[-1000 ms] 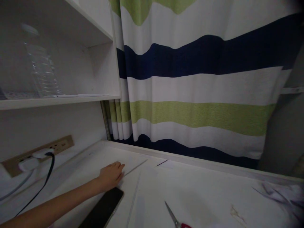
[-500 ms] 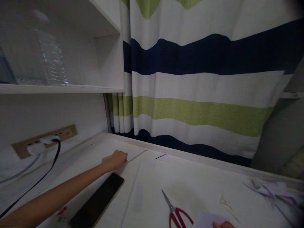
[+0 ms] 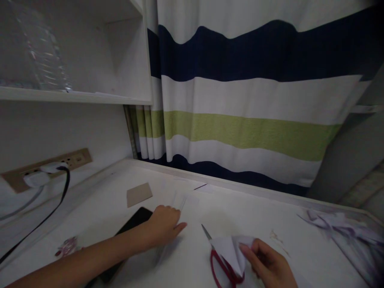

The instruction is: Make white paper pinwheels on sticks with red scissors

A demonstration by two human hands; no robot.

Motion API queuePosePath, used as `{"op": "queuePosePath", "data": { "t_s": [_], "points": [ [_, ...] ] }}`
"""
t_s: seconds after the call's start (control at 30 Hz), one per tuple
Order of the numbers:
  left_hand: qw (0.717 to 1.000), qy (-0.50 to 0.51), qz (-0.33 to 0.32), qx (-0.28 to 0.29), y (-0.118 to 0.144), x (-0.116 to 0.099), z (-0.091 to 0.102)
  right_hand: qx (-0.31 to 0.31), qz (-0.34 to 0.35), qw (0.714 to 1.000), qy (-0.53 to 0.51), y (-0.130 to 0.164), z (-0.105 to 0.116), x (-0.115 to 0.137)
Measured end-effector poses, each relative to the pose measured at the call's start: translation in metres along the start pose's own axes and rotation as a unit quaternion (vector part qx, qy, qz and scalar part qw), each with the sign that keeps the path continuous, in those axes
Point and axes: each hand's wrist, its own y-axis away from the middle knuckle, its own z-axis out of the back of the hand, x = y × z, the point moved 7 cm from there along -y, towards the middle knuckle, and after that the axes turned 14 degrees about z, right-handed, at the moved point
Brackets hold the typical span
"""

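My right hand (image 3: 267, 260) pinches a folded piece of white paper (image 3: 231, 248) between thumb and fingers. The paper covers part of a pair of scissors (image 3: 214, 256) with red handles, which lies on the desk with its blades pointing away. At centre, my left hand (image 3: 166, 224) is closed over a pale, see-through strip (image 3: 162, 254), smeared by motion; its thumb sticks out to the right. Under the left forearm lies a black phone (image 3: 135, 220), partly hidden. A grey-brown card (image 3: 139, 194) rests beyond the phone.
White paper scraps (image 3: 339, 226) are heaped at the desk's right edge. A thin dark stick (image 3: 200, 187) lies near the back edge. At left are a wall socket (image 3: 75, 160) with plugs and cables, and a shelf holding a plastic bottle (image 3: 45, 52). A striped curtain (image 3: 240, 132) hangs behind.
My left hand has moved right and nearer, uncovering the grey-brown card. My right hand has come further into view, lifting the white paper beside and over the scissors. The view has tilted down.
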Motion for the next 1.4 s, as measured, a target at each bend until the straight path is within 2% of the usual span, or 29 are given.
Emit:
{"op": "queuePosePath", "data": {
  "t_s": [0.1, 0.17, 0.23, 0.3, 0.47, 0.67, 0.87, 1.0, 1.1, 1.23, 1.3, 1.4],
  "points": [
    [0.996, 0.059, -0.057, -0.040, 0.007, -0.043, 0.037, 0.014, 0.034, 0.999, 0.005, -0.022, -0.008, 0.029],
    [0.976, 0.151, -0.142, -0.066, 0.015, -0.072, 0.061, 0.012, 0.062, 0.998, 0.007, -0.035, -0.011, 0.047],
    [0.964, 0.199, -0.155, -0.082, 0.017, -0.084, 0.074, 0.001, 0.077, 0.997, 0.007, -0.043, -0.009, 0.059],
    [0.951, 0.247, -0.161, -0.092, 0.016, -0.086, 0.080, -0.002, 0.085, 0.996, 0.003, -0.048, -0.004, 0.065],
    [0.921, 0.333, -0.195, -0.048, 0.008, -0.080, 0.073, 0.031, 0.103, 0.994, -0.026, -0.046, 0.000, 0.066],
    [0.922, 0.323, -0.211, 0.001, -0.001, -0.080, 0.058, 0.067, 0.089, 0.991, -0.071, -0.041, -0.012, 0.064],
    [0.902, 0.342, -0.252, 0.081, -0.001, -0.073, 0.052, 0.112, 0.091, 0.989, -0.020, -0.038, -0.014, 0.066],
    [0.895, 0.384, -0.208, 0.090, -0.009, -0.067, 0.047, 0.156, 0.089, 0.984, 0.010, -0.036, -0.017, 0.068],
    [0.880, 0.426, -0.185, 0.102, -0.015, -0.067, 0.043, 0.181, 0.077, 0.980, 0.014, -0.036, -0.016, 0.069],
    [0.853, 0.470, -0.161, 0.161, -0.019, -0.067, 0.036, 0.209, 0.057, 0.976, 0.011, -0.036, -0.012, 0.067],
    [0.838, 0.484, -0.146, 0.205, -0.020, -0.066, 0.032, 0.197, 0.057, 0.979, 0.021, -0.038, -0.007, 0.065],
    [0.800, 0.519, -0.136, 0.268, -0.019, -0.065, 0.028, 0.178, 0.067, 0.981, 0.041, -0.041, -0.004, 0.063]
  ]
}}
